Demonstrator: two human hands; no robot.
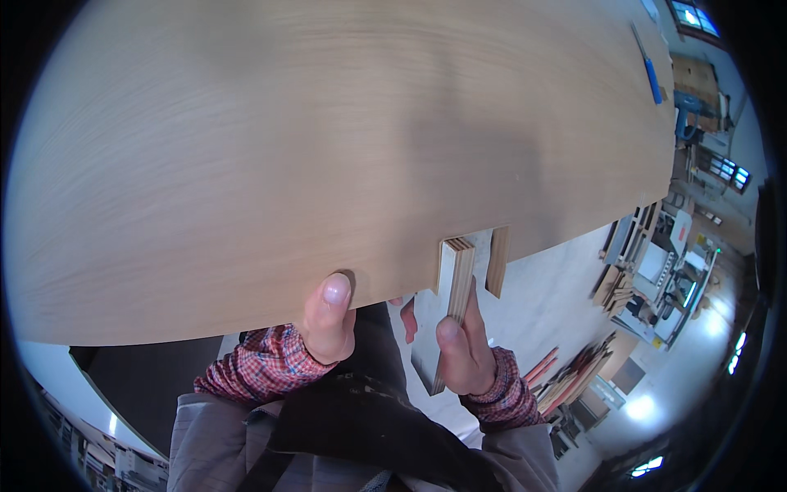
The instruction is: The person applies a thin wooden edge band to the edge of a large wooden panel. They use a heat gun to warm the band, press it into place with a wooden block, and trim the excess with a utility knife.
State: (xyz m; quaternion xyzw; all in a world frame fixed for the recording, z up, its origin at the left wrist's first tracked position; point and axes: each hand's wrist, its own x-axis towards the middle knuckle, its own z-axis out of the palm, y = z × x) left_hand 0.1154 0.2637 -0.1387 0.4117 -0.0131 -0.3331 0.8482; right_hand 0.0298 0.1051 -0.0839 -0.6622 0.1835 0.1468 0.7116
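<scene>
I take the large wood-veneer panel as my landmark; it fills most of the view and its near edge runs just above both hands. At that edge, left of the rectangular notch, my left hand grips the panel: the thumb lies flat on the top face and the fingers are closed underneath, out of sight. At the notch itself, my right hand holds a narrow plywood piece upright, thumb and fingers closed around its lower part, its layered edge standing inside the cut-out.

I judge the step in hand to be fitting this piece into the notch. The next move would call for keeping it square to the slot walls, since a little room shows only on the notch's right side. Right of the panel, the workshop floor lies open; stacked timber and machinery sit well apart.
</scene>
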